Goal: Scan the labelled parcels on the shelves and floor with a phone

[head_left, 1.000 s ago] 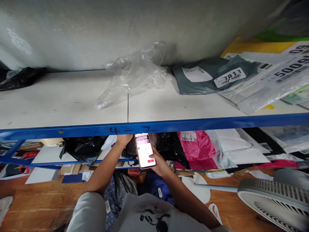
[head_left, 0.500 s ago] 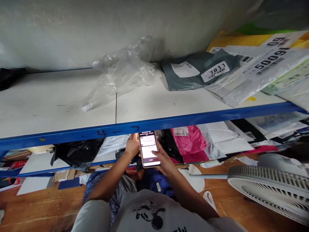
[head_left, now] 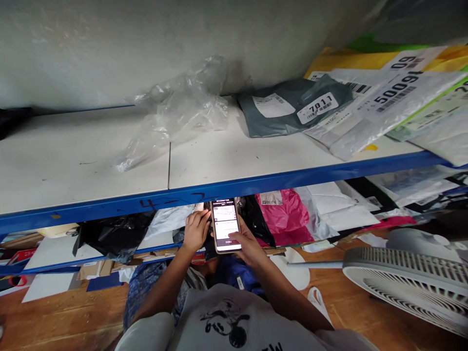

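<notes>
My right hand [head_left: 248, 246] grips a phone [head_left: 225, 225] with a lit white screen, its thumb resting on the lower part of the screen. My left hand [head_left: 195, 230] curls against the phone's left edge, in front of a black parcel on the lower shelf. Both hands sit just below the blue front rail [head_left: 234, 187] of the white upper shelf. A black bag [head_left: 109, 233] and a pink mailer [head_left: 287, 214] lie on the lower shelf to either side.
On the upper shelf lie a crumpled clear plastic bag [head_left: 175, 114], a grey-green mailer labelled 7011 [head_left: 292, 109] and several white labelled mailers [head_left: 387, 105] at the right. A white fan [head_left: 405, 280] stands on the wooden floor at the right. Blue patterned cloth [head_left: 146, 287] lies below my arms.
The view shifted right and slightly down. My left hand came out from under the shelf rail and now rests against the phone's left edge. The phone screen shows a different page.
</notes>
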`<action>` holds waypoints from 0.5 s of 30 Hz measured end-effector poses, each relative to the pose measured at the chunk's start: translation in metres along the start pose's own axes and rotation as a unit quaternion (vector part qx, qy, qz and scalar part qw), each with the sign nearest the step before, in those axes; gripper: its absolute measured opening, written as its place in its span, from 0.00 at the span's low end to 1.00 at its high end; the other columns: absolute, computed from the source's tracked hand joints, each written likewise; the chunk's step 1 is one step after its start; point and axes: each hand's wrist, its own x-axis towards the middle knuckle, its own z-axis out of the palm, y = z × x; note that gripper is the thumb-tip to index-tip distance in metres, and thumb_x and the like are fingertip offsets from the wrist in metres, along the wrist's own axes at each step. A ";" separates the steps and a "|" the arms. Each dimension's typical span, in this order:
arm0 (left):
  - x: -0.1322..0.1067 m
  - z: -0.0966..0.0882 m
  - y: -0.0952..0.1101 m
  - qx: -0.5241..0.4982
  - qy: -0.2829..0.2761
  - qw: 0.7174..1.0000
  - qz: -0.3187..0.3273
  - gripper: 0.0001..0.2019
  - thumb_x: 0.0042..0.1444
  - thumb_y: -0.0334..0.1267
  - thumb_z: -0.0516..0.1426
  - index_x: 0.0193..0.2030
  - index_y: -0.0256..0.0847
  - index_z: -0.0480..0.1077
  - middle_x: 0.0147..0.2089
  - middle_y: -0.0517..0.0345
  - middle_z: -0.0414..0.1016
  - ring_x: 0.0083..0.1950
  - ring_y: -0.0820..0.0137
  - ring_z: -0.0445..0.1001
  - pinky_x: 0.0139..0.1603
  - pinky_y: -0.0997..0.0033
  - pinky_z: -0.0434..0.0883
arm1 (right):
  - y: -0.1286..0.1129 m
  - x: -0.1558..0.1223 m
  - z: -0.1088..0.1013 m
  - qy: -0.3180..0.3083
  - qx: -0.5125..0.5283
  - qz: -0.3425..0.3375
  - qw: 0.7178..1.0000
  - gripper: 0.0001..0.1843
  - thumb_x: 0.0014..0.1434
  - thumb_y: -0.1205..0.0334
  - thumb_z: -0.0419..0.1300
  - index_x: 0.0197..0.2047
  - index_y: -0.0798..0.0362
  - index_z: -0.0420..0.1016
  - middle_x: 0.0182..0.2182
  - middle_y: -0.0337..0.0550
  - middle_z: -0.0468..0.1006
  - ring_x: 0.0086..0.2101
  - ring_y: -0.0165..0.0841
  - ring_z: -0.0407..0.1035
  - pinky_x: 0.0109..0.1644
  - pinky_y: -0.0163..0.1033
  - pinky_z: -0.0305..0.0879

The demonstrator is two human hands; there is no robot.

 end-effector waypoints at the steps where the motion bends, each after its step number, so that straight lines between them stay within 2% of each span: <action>1: -0.001 0.001 0.001 0.006 0.027 0.999 -0.017 0.16 0.64 0.36 0.49 0.54 0.43 0.72 0.57 0.46 0.70 0.58 0.58 0.64 0.59 0.56 0.63 | -0.002 -0.002 0.000 -0.011 0.003 0.011 1.000 0.39 0.44 0.71 0.63 0.60 0.41 0.62 0.49 0.42 0.80 0.44 0.45 0.78 0.49 0.55 0.71; 4: 0.001 0.002 0.003 0.023 0.106 0.993 -0.045 0.11 0.61 0.37 0.55 0.45 0.47 0.78 0.59 0.46 0.65 0.63 0.54 0.58 0.61 0.51 0.61 | -0.007 -0.007 0.000 -0.033 0.006 0.033 0.999 0.44 0.42 0.73 0.60 0.63 0.39 0.58 0.53 0.44 0.77 0.45 0.47 0.77 0.49 0.57 0.71; 6: 0.006 0.000 0.002 0.017 0.123 0.991 -0.043 0.09 0.59 0.39 0.57 0.43 0.48 0.78 0.62 0.46 0.59 0.66 0.50 0.52 0.62 0.48 0.60 | -0.009 -0.010 -0.002 -0.043 0.002 0.035 0.998 0.48 0.41 0.74 0.60 0.64 0.37 0.55 0.56 0.43 0.75 0.47 0.47 0.76 0.51 0.58 0.70; 8: 0.012 -0.003 0.000 0.005 0.103 0.994 -0.042 0.11 0.58 0.41 0.58 0.47 0.48 0.77 0.64 0.46 0.55 0.67 0.50 0.52 0.62 0.48 0.62 | -0.010 -0.013 -0.006 -0.057 -0.002 0.033 0.998 0.49 0.41 0.74 0.62 0.65 0.35 0.53 0.57 0.43 0.74 0.48 0.47 0.75 0.52 0.58 0.69; 10: 0.019 -0.005 -0.001 0.003 0.065 0.996 -0.057 0.17 0.58 0.42 0.58 0.53 0.46 0.73 0.63 0.43 0.55 0.65 0.51 0.57 0.60 0.49 0.65 | -0.011 -0.015 -0.009 -0.070 -0.009 0.031 0.997 0.49 0.43 0.72 0.64 0.65 0.35 0.53 0.57 0.43 0.73 0.49 0.47 0.75 0.53 0.58 0.69; 12: 0.025 -0.006 -0.001 0.020 0.029 0.996 -0.082 0.22 0.56 0.44 0.60 0.57 0.43 0.70 0.61 0.40 0.58 0.62 0.50 0.61 0.58 0.49 0.67 | -0.012 -0.017 -0.012 -0.078 -0.018 0.029 0.996 0.47 0.44 0.71 0.66 0.65 0.35 0.53 0.58 0.43 0.73 0.50 0.47 0.74 0.53 0.58 0.69; 15: 0.032 -0.004 0.000 0.064 -0.005 0.992 -0.106 0.20 0.55 0.41 0.60 0.55 0.41 0.71 0.57 0.39 0.63 0.57 0.49 0.66 0.54 0.48 0.68 | -0.016 -0.021 -0.012 -0.088 -0.031 0.024 0.995 0.49 0.45 0.69 0.67 0.65 0.34 0.52 0.59 0.44 0.72 0.51 0.47 0.74 0.52 0.58 0.69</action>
